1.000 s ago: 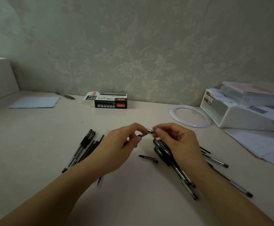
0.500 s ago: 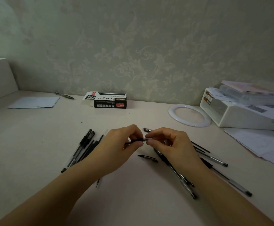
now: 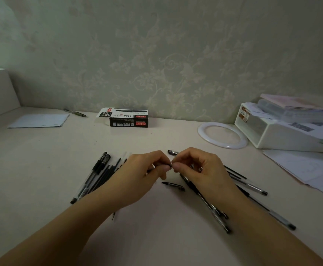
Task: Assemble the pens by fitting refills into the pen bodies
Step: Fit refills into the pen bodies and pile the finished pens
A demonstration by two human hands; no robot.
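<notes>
Together, the left hand [image 3: 144, 175] and right hand [image 3: 199, 169] meet fingertip to fingertip above the pale table [image 3: 41, 169], each pinching one small dark pen [image 3: 168, 165] (mostly hidden); loose pens lie either side, patterned wallpaper behind.

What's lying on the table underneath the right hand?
Under the right hand several pens lie fanned out on the table, ends poking out towards the person and to the right. Their upper ends are covered, so a full count is impossible.
</notes>
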